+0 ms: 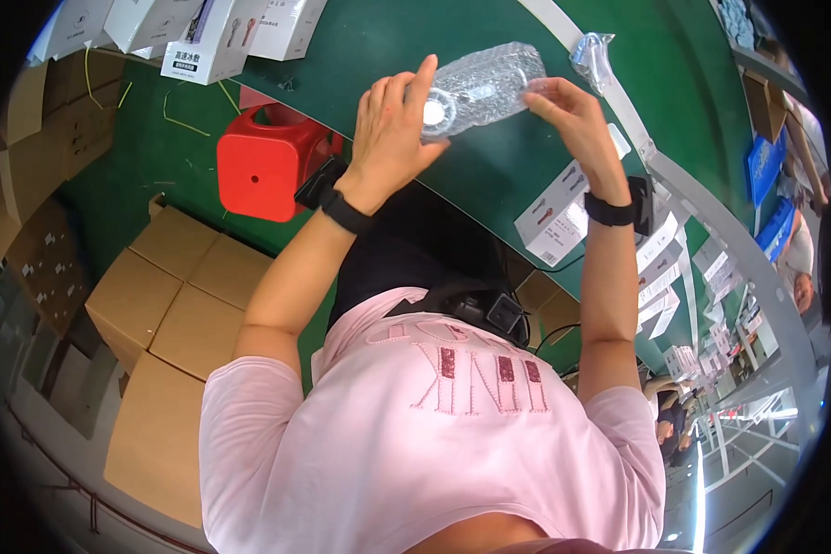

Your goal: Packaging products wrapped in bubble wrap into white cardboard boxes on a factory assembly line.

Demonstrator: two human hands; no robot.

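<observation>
The left hand (pixel 392 125) lies flat against the near end of a bubble-wrap bundle (pixel 480 88), fingers straight and close together, pointing up over the wrap; the right hand (pixel 568 115) pinches the far end of the bundle between thumb and fingertips; both wrists wear black bands. The bundle is held just above the green table (pixel 379 46), between the two hands; something pale and round shows through the wrap, but what it is cannot be told. A small clear bag (pixel 593 55) lies on the table just beyond the right hand; a white box (pixel 552 222) rests at the table edge near the right wrist; more white boxes (pixel 217 37) stand at the table's far left. A red stool (pixel 263 162) stands on the floor beside the table; brown cartons (pixel 171 305) are stacked left of the person.
</observation>
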